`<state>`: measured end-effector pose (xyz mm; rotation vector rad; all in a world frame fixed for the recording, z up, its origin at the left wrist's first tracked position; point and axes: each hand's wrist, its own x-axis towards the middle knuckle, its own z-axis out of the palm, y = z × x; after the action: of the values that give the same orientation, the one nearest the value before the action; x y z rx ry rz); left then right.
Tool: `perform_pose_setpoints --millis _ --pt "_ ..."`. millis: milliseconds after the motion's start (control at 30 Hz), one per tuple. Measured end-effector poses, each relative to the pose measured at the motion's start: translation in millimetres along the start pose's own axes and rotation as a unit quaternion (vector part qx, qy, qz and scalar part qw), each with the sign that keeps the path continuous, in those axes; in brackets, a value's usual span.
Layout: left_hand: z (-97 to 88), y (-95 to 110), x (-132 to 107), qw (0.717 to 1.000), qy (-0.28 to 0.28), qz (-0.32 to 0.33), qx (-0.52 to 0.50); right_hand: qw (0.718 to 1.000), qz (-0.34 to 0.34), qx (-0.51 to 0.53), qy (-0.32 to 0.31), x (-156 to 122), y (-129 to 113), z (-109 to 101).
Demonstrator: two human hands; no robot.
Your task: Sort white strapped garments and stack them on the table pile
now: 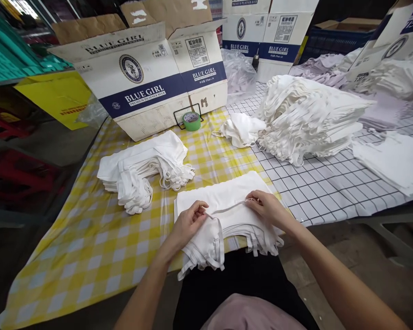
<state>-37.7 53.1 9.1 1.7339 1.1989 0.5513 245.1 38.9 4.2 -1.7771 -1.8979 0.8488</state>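
Note:
A stack of white strappy tops [223, 190] lies at the table's near edge, its straps hanging over toward my lap. My left hand [190, 222] is closed at the left of the stack, thumb and fingers pinching the edge of the uppermost top. On the right, my right hand [266, 208] pinches the same top near its other side. Between both hands the fabric edge runs as a slightly raised line. Farther left, a second pile of white tops [144, 160] rests with its straps bunched toward me.
Behind stands an open beer carton [151, 78], with a green tape roll [192, 121] before it. A tall heap of white garments [309, 114] and a crumpled white piece [242, 129] sit to the right. More white cloth [395, 158] lies at far right. A yellow checked cloth [99, 243] covers the table.

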Motion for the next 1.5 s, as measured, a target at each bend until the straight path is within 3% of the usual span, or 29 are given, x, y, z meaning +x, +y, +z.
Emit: perform_pose_setpoints --millis 67,167,333,500,733,867,1000,1100,1200,1367,1433,1500 --pt "4.4 7 -11 0.999 0.014 0.009 0.041 1.0 0.01 0.009 -0.012 -10 -1 -2" --pt "17.6 9 -34 0.993 0.085 0.006 0.085 0.999 0.033 0.02 -0.011 -28 1 -4" --pt "51.3 -5 -82 0.967 0.197 0.017 0.163 0.993 0.069 0.091 -0.004 -60 10 -3" --pt "77.6 -23 -109 0.943 0.199 0.113 0.243 0.974 0.112 0.198 -0.02 -85 15 -3" --pt "93.8 -44 -113 0.864 0.141 0.222 0.429 0.951 0.155 0.268 -0.003 -97 17 -8" --pt "97.4 -51 -113 0.856 0.13 0.217 0.451 0.948 0.168 0.272 0.002 -101 19 -10" --pt "97.8 -44 -112 0.87 0.142 0.221 0.417 0.945 0.179 0.275 0.002 -105 18 -12" --pt "90.7 -38 -112 0.886 0.164 0.234 0.365 0.95 0.173 0.258 -0.01 -106 17 -14" --pt "68.1 -36 -103 0.884 0.23 0.21 0.349 0.969 0.149 0.195 -0.001 -100 22 -18" --pt "8.0 -38 -58 0.857 0.365 0.02 0.362 0.985 0.095 0.062 0.131 -56 38 -22" --pt "-11.5 -40 -36 0.86 0.359 -0.056 0.358 0.98 0.08 0.006 0.184 -28 40 -22" --pt "-24.5 -44 -17 0.875 0.311 -0.119 0.351 0.971 0.088 -0.049 0.218 0 40 -21"
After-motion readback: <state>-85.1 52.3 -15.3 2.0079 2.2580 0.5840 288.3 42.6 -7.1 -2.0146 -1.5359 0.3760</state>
